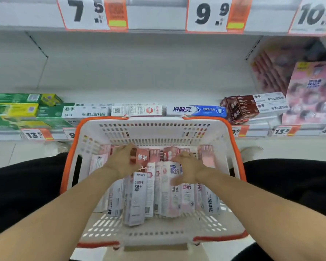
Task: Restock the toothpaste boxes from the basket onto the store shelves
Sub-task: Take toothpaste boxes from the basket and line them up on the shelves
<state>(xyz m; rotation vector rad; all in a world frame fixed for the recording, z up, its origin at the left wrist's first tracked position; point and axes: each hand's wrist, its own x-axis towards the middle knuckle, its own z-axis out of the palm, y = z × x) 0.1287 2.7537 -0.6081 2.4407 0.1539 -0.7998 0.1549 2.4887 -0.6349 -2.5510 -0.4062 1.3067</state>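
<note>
A white basket with an orange rim [231, 140] sits in front of me, between my knees. It holds several toothpaste boxes [137, 196], white, pink and red-brown, lying lengthwise. My left hand [120, 161] reaches into the basket and its fingers curl round a red-brown box [142, 159] near the far end. My right hand [188, 169] lies on a white and pink box [172, 187], fingers and thumb closing on its top end. Both hands are blurred by motion.
The lower shelf [139, 87] behind the basket carries a row of boxes: green ones [17, 108] left, a white one [137, 110], a blue one [196, 110], brown ones [241, 108] right. Pink packs [312, 93] stand far right. Price tags [34, 134] line the shelf edges.
</note>
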